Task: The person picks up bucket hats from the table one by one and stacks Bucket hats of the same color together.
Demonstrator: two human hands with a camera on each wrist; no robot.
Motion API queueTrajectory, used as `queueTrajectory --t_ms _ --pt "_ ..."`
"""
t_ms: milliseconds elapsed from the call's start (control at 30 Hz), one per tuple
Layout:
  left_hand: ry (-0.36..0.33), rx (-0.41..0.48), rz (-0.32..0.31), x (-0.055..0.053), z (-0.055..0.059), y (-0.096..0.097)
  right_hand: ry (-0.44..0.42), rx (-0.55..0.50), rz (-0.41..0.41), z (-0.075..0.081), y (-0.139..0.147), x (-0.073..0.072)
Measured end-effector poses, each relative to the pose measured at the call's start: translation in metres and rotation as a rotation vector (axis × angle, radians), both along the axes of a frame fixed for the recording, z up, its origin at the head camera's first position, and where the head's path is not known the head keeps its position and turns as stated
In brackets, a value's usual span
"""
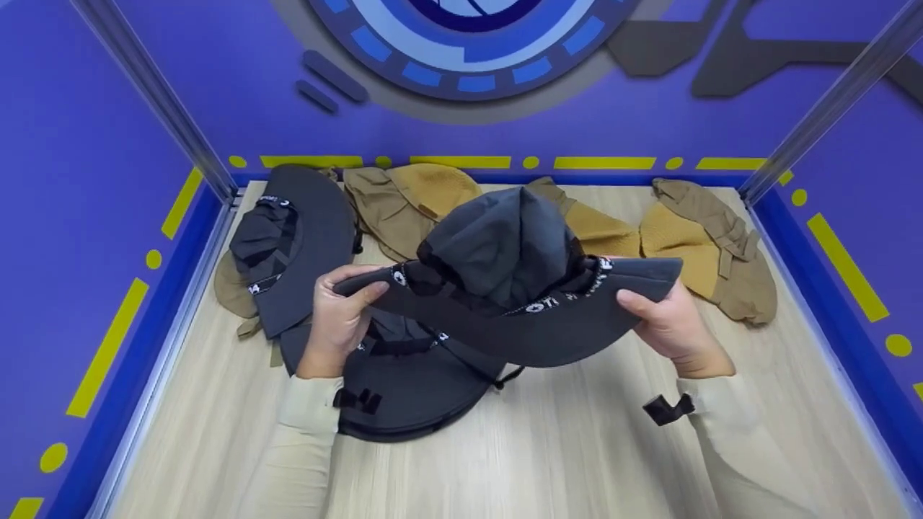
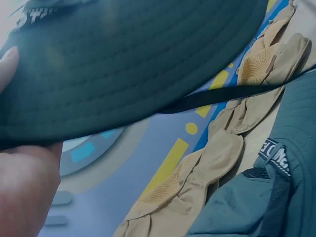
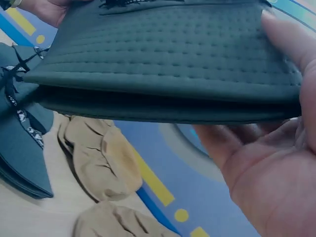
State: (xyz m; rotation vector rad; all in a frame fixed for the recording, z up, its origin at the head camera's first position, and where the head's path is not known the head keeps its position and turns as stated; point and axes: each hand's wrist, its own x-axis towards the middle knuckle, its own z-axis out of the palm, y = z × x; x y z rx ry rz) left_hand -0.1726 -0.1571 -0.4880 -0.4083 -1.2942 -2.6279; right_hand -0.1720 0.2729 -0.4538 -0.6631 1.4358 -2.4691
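Both hands hold up a dark grey wide-brimmed sun hat (image 1: 497,331) above the table, its crown bulging away from me and the printed inner band facing me. My left hand (image 1: 335,317) pinches one side of the brim, thumb on top. On the opposite side, my right hand (image 1: 670,324) grips the brim between thumb and fingers. From the right wrist, the brim (image 3: 173,54) shows two layers with a gap at its edge. In the left wrist view a dark strap (image 2: 222,96) runs out from under the brim.
A second dark sun hat (image 1: 425,400) lies below the held one, partly behind my left hand. Another dark hat (image 1: 317,252) rests at the left on a brown one (image 1: 231,288). Several brown-and-tan hats (image 1: 393,209) line the back wall, reaching the right corner (image 1: 743,288).
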Motion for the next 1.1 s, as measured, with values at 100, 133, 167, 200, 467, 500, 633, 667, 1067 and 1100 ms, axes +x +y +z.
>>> queueTrajectory --t_ms 100,133,167,200,467,500,633,667,1067,1100 --pt "-0.037 0.045 0.057 0.002 -0.005 -0.003 -0.016 0.047 -0.076 -0.008 -0.012 -0.001" --pt "-0.05 0.058 0.075 0.002 -0.007 -0.005 -0.023 0.065 -0.097 -0.01 -0.015 -0.001" --pt "-0.06 0.065 0.095 0.003 -0.008 -0.006 -0.036 0.082 -0.115 -0.011 -0.019 -0.002" --pt "-0.069 0.065 0.116 0.004 -0.008 -0.007 -0.053 0.096 -0.131 -0.013 -0.023 -0.003" --pt "-0.06 0.031 0.3 0.004 0.01 -0.025 -0.095 0.112 -0.268 -0.005 -0.059 -0.019" --pt "-0.06 0.032 0.311 0.004 0.015 -0.028 -0.087 0.104 -0.287 -0.003 -0.064 -0.022" --pt "-0.046 0.037 0.35 0.004 0.03 -0.041 -0.075 0.062 -0.321 0.005 -0.084 -0.029" --pt "-0.039 0.039 0.355 0.004 0.032 -0.044 -0.08 0.051 -0.318 0.005 -0.089 -0.03" --pt "-0.243 -0.2 0.487 0.024 0.001 -0.075 -0.267 0.167 -0.302 -0.052 -0.126 -0.025" --pt "-0.288 -0.249 0.501 0.026 -0.006 -0.078 -0.28 0.205 -0.316 -0.06 -0.13 -0.023"
